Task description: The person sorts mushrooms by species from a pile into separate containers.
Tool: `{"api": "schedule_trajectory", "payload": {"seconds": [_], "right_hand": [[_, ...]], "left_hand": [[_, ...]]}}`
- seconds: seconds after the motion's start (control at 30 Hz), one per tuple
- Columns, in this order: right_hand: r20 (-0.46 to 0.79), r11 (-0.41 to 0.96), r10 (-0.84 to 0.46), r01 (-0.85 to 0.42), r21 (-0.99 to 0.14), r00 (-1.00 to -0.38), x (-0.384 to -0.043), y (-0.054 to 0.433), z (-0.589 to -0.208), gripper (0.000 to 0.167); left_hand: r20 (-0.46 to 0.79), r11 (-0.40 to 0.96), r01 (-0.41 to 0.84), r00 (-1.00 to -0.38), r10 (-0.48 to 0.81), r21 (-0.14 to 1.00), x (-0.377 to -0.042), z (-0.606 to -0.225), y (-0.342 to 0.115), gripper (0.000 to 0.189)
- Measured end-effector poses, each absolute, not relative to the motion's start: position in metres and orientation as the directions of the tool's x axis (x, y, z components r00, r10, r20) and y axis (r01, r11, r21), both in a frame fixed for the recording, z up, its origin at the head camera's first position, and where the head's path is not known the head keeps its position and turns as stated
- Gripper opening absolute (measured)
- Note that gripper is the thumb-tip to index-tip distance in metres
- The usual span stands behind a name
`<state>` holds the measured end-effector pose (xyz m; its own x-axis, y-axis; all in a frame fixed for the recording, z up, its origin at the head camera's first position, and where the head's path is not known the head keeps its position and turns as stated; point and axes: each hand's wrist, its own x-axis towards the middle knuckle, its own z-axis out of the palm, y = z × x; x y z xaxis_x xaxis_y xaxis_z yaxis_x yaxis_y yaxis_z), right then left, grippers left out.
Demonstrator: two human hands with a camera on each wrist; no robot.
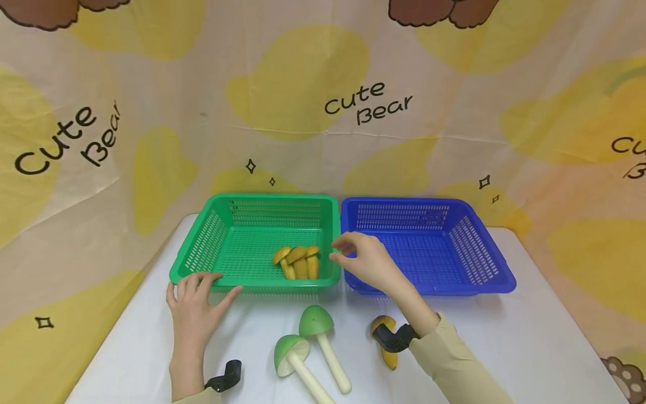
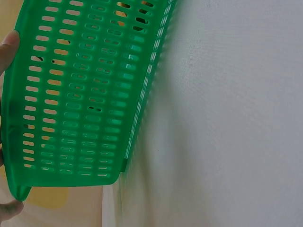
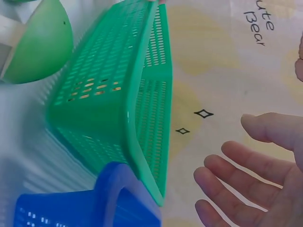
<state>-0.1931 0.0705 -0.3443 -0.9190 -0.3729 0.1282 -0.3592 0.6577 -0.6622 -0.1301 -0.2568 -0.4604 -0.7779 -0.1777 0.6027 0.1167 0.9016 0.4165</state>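
My left hand rests on the front left rim of the green basket, fingers over the edge and thumb spread to the right. In the left wrist view its fingertips touch the rim of that basket. Several brown mushrooms lie together in the basket's front right part. Above the place where the two baskets meet hovers my right hand, fingers loosely bent with nothing between them. The right wrist view shows this hand apart from the green basket.
A blue basket stands right of the green one. In front lie two green-capped mushrooms with pale stems on the white table. Another brown mushroom lies partly behind the right wrist camera. A printed cloth hangs behind.
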Motion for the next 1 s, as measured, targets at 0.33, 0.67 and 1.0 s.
{"api": "schedule_trajectory", "payload": {"seconds": [0.33, 0.67, 1.0], "right_hand": [[0.187, 0.622, -0.312, -0.349, -0.7, -0.931, -0.165, 0.086, -0.355, 0.023], [0.23, 0.648, -0.241, -0.333, -0.685, -0.943, -0.147, 0.108, -0.373, 0.018], [0.165, 0.66, -0.2, -0.258, -0.706, -0.966, -0.134, 0.123, -0.396, 0.021]], "left_hand": [[0.594, 0.896, 0.115, -0.783, -0.185, 0.43, -0.128, -0.46, -0.256, 0.047], [0.586, 0.893, 0.117, -0.79, -0.182, 0.434, -0.129, -0.46, -0.256, 0.047], [0.587, 0.897, 0.11, -0.788, -0.183, 0.428, -0.129, -0.458, -0.256, 0.048]]}}
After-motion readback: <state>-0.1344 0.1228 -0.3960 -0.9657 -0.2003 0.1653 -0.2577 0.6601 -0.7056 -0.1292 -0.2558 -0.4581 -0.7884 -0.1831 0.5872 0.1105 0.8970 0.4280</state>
